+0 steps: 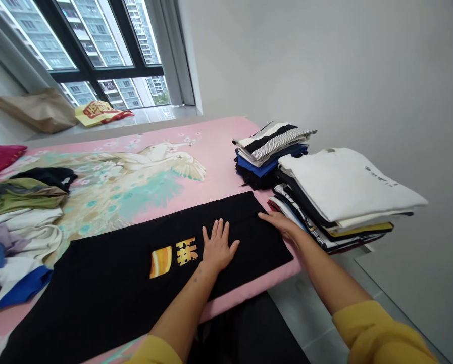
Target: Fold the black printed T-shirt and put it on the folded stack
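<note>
A black garment, seemingly a T-shirt (112, 283), lies stretched out on the pink bedspread (218, 146), with an orange and yellow print near its middle. Flat on the cloth beside that print rests my left hand (218, 245), fingers spread. My right hand (281, 222) reaches to the garment's right end, fingers extended over its edge; the lower fingers are partly hidden. Close to that hand stands a stack of folded clothes topped by a white shirt (347, 187). Behind it is a smaller pile with a striped folded garment (273, 139) on top.
Loose clothes (25, 217) lie heaped at the left, near a magenta cloth (1, 159). A brown paper bag (40, 108) and a yellow and red bag (99, 112) sit by the window. A wall (324, 76) rises behind the stacks; grey floor tiles (324, 308) show below the bed edge.
</note>
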Action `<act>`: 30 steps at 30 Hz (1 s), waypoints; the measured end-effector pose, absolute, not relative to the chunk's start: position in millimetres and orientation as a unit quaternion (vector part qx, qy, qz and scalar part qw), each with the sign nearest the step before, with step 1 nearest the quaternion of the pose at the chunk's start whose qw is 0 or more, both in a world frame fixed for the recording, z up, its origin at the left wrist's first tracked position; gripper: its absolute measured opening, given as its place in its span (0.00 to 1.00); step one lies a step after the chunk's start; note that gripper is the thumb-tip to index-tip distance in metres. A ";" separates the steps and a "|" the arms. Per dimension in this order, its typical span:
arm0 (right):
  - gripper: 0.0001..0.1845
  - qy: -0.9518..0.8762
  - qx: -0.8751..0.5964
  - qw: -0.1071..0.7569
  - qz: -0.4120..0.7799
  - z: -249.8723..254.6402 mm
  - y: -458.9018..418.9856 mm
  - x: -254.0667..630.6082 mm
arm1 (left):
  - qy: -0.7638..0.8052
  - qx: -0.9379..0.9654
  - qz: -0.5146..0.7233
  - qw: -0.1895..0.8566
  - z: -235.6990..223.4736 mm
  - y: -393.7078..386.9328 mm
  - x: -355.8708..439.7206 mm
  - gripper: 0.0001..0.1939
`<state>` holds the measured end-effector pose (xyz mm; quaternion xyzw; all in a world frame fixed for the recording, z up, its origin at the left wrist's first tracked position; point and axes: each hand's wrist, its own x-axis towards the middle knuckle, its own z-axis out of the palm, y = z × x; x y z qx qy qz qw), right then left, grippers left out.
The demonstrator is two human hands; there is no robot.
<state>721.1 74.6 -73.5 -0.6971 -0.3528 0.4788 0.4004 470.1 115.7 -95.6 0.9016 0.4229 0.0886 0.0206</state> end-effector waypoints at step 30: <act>0.41 -0.291 -0.374 0.552 0.686 -75.4 48.3 695.9 | 0.480 0.688 0.218 0.499 -76.9 143.8 587.9 0.27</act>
